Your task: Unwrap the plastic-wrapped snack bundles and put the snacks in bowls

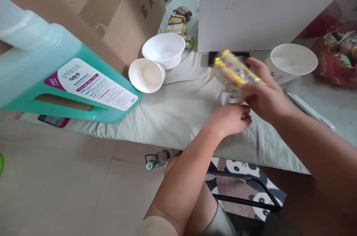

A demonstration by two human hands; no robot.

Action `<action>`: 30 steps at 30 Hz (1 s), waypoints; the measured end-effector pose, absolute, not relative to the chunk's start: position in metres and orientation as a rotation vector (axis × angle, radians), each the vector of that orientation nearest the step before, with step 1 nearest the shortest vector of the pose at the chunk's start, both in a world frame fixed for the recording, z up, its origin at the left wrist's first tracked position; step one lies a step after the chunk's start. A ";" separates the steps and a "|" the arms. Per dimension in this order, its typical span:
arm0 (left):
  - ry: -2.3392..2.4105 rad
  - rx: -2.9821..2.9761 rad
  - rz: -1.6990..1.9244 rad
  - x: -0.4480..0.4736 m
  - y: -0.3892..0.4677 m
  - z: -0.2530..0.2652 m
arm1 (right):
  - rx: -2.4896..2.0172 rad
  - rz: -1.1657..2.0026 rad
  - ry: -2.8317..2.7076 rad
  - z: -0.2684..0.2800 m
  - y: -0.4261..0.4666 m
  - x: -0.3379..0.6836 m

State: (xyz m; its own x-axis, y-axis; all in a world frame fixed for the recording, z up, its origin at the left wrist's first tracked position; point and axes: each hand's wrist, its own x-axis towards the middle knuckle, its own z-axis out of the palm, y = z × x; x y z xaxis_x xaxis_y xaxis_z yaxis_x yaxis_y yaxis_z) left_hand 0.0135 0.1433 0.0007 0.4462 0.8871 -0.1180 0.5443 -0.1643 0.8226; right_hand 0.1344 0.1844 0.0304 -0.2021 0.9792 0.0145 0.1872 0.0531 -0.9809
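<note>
My right hand (pixel 266 94) grips a yellow snack packet (pixel 232 70) between thumb and fingers, above the cloth-covered table. The wrapper is shiny, part clear and part printed, and smeared by motion. Just below it is my left hand (pixel 231 119), closed with the fingers curled in. Whatever those fingers may hold is hidden, and I cannot tell if they touch the packet. Behind the packet lies a dark phone-like slab (pixel 213 58), partly covered. A white paper tub (pixel 291 59) stands right of my right hand, with a white stick-like tool (pixel 311 109) nearby.
Left stand a paper cup (pixel 146 76), a white plastic bowl (pixel 164 50) and a large jug of green liquid (pixel 92 83). Several wrapped snacks (pixel 177 24) lie behind the bowl. A cardboard box (pixel 111 9), a white panel (pixel 251 9) and a red snack bag (pixel 334 57) surround the table.
</note>
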 end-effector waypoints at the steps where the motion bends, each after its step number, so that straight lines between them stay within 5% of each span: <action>1: 1.179 1.828 0.512 0.016 0.143 0.001 | -1.187 1.339 -1.332 0.032 0.169 0.151; 9: 0.774 1.346 0.739 0.049 0.139 0.003 | -1.172 1.473 -0.923 0.022 0.119 0.209; 14: 0.911 1.082 1.008 0.069 0.153 -0.002 | -1.154 1.446 -1.079 0.006 0.128 0.213; 24: 1.119 0.990 1.162 0.070 0.163 -0.018 | -1.763 0.380 -1.735 -0.012 0.149 0.282; 30: 1.052 0.958 1.145 0.074 0.163 -0.016 | -2.102 0.393 -1.928 -0.008 0.151 0.315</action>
